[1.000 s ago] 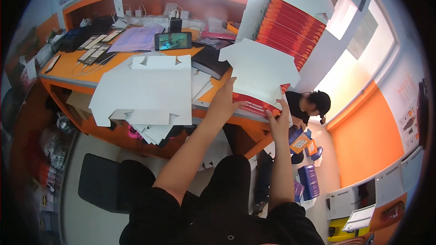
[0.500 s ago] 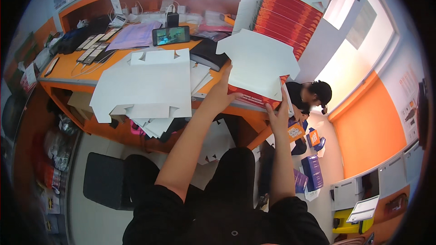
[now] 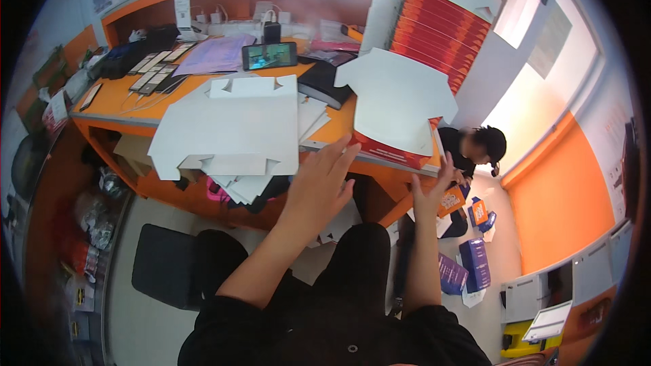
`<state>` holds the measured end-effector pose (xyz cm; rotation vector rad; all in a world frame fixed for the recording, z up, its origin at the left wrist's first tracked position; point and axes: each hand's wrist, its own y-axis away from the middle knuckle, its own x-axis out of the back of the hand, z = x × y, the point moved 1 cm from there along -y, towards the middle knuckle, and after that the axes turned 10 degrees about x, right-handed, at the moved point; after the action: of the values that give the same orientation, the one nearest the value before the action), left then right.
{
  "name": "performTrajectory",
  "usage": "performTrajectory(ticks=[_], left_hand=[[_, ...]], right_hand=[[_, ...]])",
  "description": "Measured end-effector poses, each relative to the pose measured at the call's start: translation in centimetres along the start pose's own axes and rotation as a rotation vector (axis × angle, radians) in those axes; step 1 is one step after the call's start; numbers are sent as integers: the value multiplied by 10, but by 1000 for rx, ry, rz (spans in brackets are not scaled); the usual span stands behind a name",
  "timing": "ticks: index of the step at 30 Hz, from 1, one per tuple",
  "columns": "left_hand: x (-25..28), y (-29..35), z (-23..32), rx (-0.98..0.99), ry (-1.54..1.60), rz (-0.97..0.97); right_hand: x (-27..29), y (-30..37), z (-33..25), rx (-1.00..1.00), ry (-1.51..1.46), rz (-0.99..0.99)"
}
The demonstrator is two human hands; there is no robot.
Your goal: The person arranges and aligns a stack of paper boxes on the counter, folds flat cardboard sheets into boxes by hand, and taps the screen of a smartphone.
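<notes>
A partly folded cardboard box [image 3: 403, 98], white inside with a red front wall, sits at the right of the orange desk with its lid standing up. My left hand [image 3: 324, 179] is off the box, just short of its front left corner, with the fingers apart and nothing in them. Close to the box's front right corner is my right hand [image 3: 432, 186], empty, thumb and fingers spread; whether a fingertip touches the corner I cannot tell. Left of the box lies a pile of flat white box blanks [image 3: 230, 122], overhanging the desk's front edge.
Red boxes [image 3: 441, 34] are stacked behind the open box. A propped phone [image 3: 270, 56], a black notebook [image 3: 325, 85] and several phones [image 3: 152, 78] lie across the desk. At right a person [image 3: 475, 149] crouches beside purple boxes [image 3: 475, 264]. A black stool [image 3: 166, 268] stands left.
Both hands have let go of the box and drawn back toward me, the fingers opening. The box stays on the desk; the whole view has shifted slightly.
</notes>
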<state>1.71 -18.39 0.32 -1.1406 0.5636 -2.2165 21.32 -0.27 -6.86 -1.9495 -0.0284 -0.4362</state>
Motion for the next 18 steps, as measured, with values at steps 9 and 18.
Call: performTrajectory(ticks=[9,18], left_hand=[[47,29,-69,216,-610,-77],[63,44,-72,82,-289,-67]], right_hand=[[-6,28,-45,-78,-386,160],[-31,39,-101,48,-573,-186]])
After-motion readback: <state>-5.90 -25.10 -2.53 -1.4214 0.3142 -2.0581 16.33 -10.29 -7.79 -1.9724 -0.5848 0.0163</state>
